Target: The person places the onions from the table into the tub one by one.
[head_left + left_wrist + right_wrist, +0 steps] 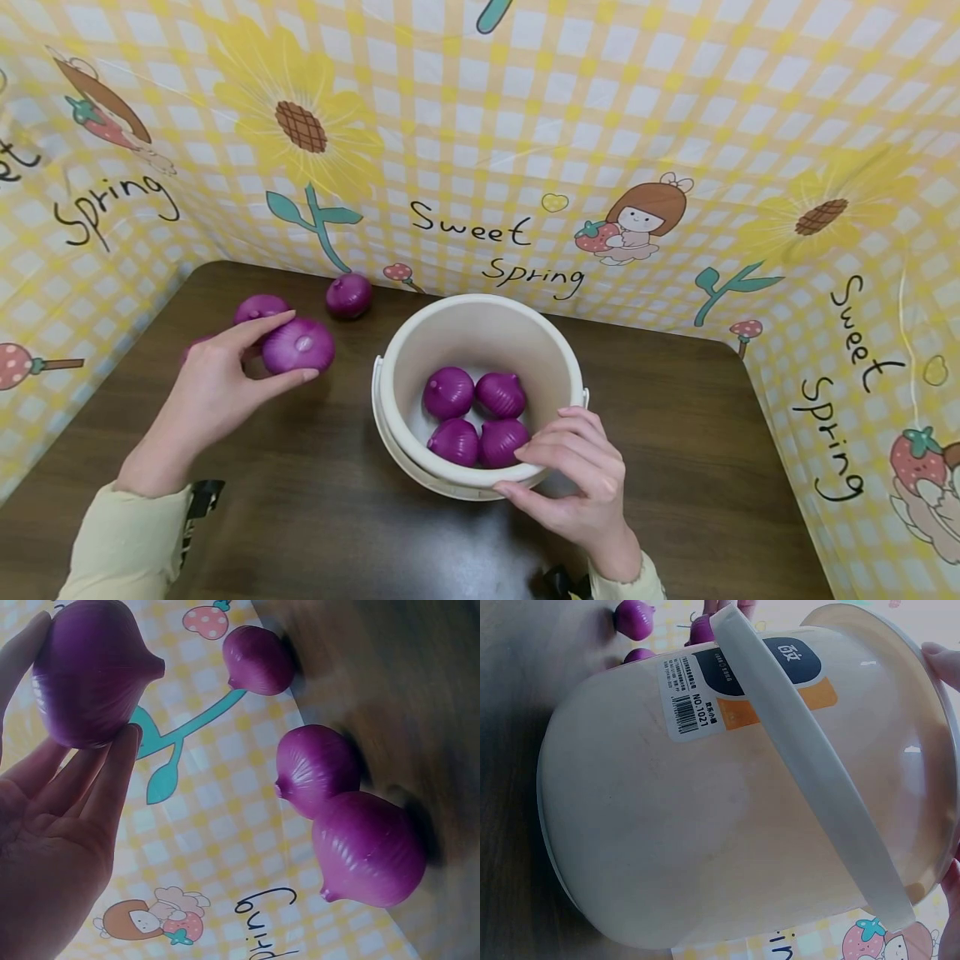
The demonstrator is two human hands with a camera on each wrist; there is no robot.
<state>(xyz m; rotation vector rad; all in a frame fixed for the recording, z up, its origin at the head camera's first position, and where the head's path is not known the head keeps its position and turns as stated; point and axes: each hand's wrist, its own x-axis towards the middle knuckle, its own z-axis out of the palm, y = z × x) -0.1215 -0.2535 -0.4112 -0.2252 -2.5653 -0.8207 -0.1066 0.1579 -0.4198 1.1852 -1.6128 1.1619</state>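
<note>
Between thumb and fingers my left hand [217, 379] grips a purple onion [298, 346], left of the bucket; the left wrist view shows that onion [94, 671] raised off the table. My right hand [581, 475] pinches the near right rim of a cream bucket [480, 308], thumb outside and fingers over the edge. Several purple onions [448, 393] lie on the bucket's floor. In the right wrist view the bucket's side [667, 825] fills most of the picture, its white handle [810, 765] hanging down across it.
One onion [348, 296] sits at the table's back edge. Two more onions, one [319, 769] touching the other [367, 851], lie behind my left hand, partly hidden in the head view. A yellow checked cloth [465, 125] walls the brown table [675, 417] at the back and sides.
</note>
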